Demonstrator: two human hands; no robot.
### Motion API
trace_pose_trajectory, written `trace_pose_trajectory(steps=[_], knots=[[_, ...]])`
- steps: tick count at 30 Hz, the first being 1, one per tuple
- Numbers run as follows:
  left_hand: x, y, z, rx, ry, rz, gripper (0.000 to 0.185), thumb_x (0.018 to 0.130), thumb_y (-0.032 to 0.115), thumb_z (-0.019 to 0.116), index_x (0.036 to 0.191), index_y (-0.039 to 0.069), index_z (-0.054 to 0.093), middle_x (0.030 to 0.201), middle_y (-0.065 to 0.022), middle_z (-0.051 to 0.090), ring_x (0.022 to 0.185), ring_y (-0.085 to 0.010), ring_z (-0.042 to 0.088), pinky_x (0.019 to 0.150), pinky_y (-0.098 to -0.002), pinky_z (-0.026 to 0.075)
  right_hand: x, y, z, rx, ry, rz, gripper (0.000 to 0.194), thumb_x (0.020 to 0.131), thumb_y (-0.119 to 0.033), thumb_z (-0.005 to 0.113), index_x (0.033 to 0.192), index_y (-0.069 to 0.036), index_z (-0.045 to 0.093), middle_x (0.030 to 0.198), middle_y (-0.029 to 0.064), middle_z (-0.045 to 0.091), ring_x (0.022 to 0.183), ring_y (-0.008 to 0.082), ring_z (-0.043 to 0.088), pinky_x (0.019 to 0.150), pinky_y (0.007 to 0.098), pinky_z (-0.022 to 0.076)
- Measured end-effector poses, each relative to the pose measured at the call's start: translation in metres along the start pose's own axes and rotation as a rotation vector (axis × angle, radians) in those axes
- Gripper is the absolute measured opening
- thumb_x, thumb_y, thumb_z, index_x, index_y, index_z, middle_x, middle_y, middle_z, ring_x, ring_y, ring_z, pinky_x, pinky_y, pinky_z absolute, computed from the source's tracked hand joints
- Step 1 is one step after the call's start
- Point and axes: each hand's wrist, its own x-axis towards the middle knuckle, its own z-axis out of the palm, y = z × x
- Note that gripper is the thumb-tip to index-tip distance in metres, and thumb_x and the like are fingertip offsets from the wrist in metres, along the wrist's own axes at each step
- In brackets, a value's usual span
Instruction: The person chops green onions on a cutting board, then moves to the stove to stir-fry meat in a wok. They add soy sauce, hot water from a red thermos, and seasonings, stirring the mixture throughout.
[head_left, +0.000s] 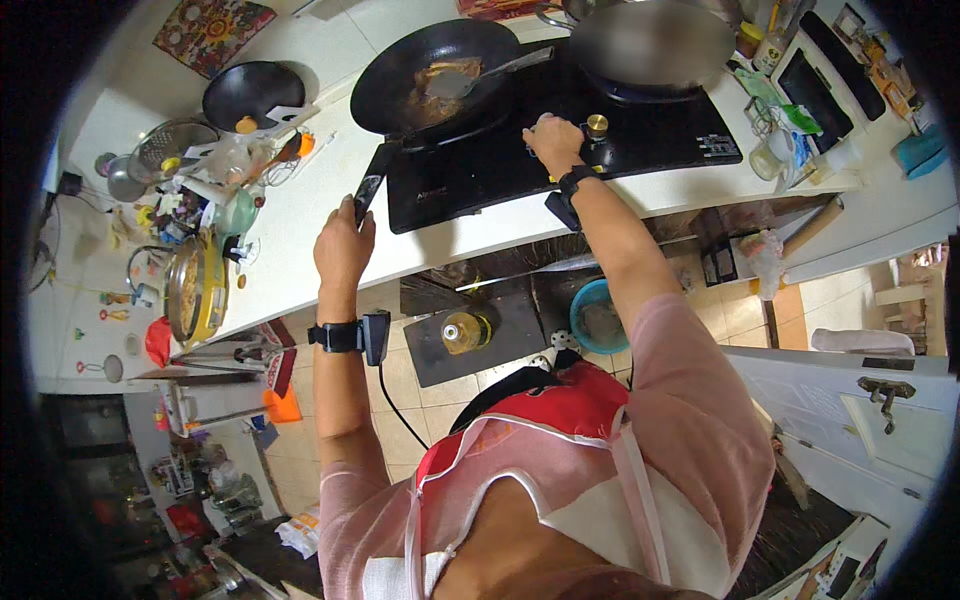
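Observation:
My left hand (343, 244) grips the black handle (373, 180) of a dark wok (382, 82) on the left side of the black gas cooktop (465, 176). Browned food (439, 105) lies in the wok, and a metal spatula (517, 61) rests over it with its handle across the rim. My right hand (555, 140) is at the front middle of the cooktop, its fingers curled over a spot left of a brass-coloured knob (597, 125); whether they hold a control there is hidden. A second large pan (652, 45), blurred on top, stands on the right side.
Left on the white counter (300, 247) are a small black pan (253, 94), strainers, utensils and a yellow electric pan (199, 289) of food. Jars and packets crowd the right end. An oil bottle (465, 332) and a blue basin (600, 316) stand below the counter.

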Motion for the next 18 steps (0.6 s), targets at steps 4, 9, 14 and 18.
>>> trace_pose_trajectory(steps=[4,9,14,18], knots=[[-0.01,-0.003,-0.002,-0.045,0.115,0.106,0.046,0.081,0.017,0.065,0.121,-0.003,0.055,0.102,-0.0225,0.061,0.091,-0.0389,0.06,0.076,-0.043,0.05,-0.035,0.002,-0.025,0.093,0.061,-0.024,0.05,0.083,-0.054,0.058,0.097,-0.005,0.058,0.082,0.0179,0.068,0.079,0.0365,0.067,0.066,0.0437,0.0526],[-0.014,0.003,-0.005,-0.07,0.281,0.242,0.046,0.076,0.014,0.069,0.117,-0.002,0.056,0.111,-0.0199,0.057,0.101,-0.0353,0.055,0.084,-0.0435,0.045,-0.12,0.047,-0.044,0.174,0.033,-0.048,0.04,0.087,-0.043,0.059,0.089,-0.003,0.058,0.082,0.0214,0.065,0.078,0.0407,0.063,0.065,0.0486,0.0496],[-0.022,0.017,-0.016,-0.173,0.362,0.302,0.038,0.077,0.009,0.067,0.112,-0.001,0.058,0.112,-0.0183,0.056,0.106,-0.0346,0.052,0.09,-0.044,0.041,-0.219,0.125,-0.043,0.406,0.126,-0.101,0.026,0.086,-0.029,0.062,0.08,-0.004,0.059,0.07,0.02,0.06,0.07,0.0403,0.061,0.061,0.0473,0.0475],[-0.033,0.035,-0.02,-0.343,0.378,0.369,0.031,0.078,0.004,0.064,0.109,0.001,0.06,0.106,-0.0173,0.058,0.101,-0.0344,0.054,0.088,-0.0434,0.042,-0.282,0.176,-0.054,0.386,0.047,0.072,0.02,0.086,-0.023,0.064,0.083,-0.003,0.063,0.069,0.0137,0.063,0.064,0.0256,0.063,0.057,0.0374,0.0472]])
